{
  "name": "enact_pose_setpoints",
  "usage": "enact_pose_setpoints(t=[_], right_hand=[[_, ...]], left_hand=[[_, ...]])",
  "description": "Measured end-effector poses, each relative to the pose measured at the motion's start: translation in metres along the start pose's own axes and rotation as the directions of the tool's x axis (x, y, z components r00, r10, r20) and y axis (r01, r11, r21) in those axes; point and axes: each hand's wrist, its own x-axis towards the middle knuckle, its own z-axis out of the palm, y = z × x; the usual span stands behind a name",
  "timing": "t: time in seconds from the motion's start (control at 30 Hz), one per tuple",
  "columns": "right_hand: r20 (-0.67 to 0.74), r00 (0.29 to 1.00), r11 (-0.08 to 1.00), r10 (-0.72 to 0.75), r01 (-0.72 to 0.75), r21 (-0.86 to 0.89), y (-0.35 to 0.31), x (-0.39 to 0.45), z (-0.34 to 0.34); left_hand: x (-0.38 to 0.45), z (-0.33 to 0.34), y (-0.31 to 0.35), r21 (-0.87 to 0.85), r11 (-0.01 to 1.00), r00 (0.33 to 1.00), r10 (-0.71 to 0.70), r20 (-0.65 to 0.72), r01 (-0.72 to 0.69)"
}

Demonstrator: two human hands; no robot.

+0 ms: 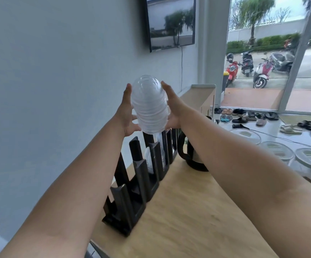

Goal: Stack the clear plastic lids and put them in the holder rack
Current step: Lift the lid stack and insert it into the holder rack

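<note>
A: Ok, stacking part's looking done. Both hands are carrying the tall stack of clear domed plastic lids (149, 105) w/ the domes pointing up, right above the black slotted plastic holder rack (139, 175).

B: Grip?

A: Left hand (127, 112) is pressing flat on the stack's left side, fingers mostly straight, thumb spreading low near the bottom lid. Right hand (171, 108) is doing the same on the right side, open palm against the lids, fingertips reaching up toward the top. Nothing's curling round; it's a squeeze btwn two palms.

B: And where's it sitting vs the rack?

A: Stack's bottom rim is hovering just over the tops of the uprights at the rack's far end, along the back edge of the light wooden bench (188, 211) by the wall. Can't tell if it's touching yet. Some clear plastic's already sitting in one of the far slots.

B: Next move?

A: Prob lowering it straight down btwn the uprights. I'd say it's needing the stack kept plumb, since it's leaning a bit left at the top now, and palms easing off only once the posts are guiding it.

B: How's the stack looking?

A: Nested tight, ribbed edges showing as rings, see-through, slightly hazy. Looking light and slippery imo.
</note>
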Motion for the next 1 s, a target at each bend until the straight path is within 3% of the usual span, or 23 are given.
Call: enact_pose_setpoints(t=[0.23,0.33,0.43,0.8,1.0], right_hand=[[0.013,0.999,0.992,0.035,-0.037,0.122,0.023,0.057,0.005],[-0.044,0.996,0.983,0.075,-0.067,0.172,0.028,0.062,0.009],[-0.141,0.987,0.985,0.078,-0.055,0.162,0.03,0.057,0.008],[-0.148,0.986,0.992,0.07,-0.053,0.111,0.049,0.076,0.013],[-0.256,0.966,0.996,0.021,0.001,0.085,0.053,0.084,0.013]], left_hand=[[0.059,-0.032,-0.024,-0.026,0.995,0.995,-0.094,0.034,0.095],[0.076,-0.042,-0.031,-0.005,0.991,0.988,-0.136,0.075,0.137],[0.086,-0.048,-0.035,0.024,0.985,0.977,-0.174,0.122,0.172],[0.098,-0.058,-0.05,-0.039,0.972,0.962,-0.221,0.161,0.23],[0.098,-0.057,-0.047,0.036,0.96,0.937,-0.279,0.212,0.277]])
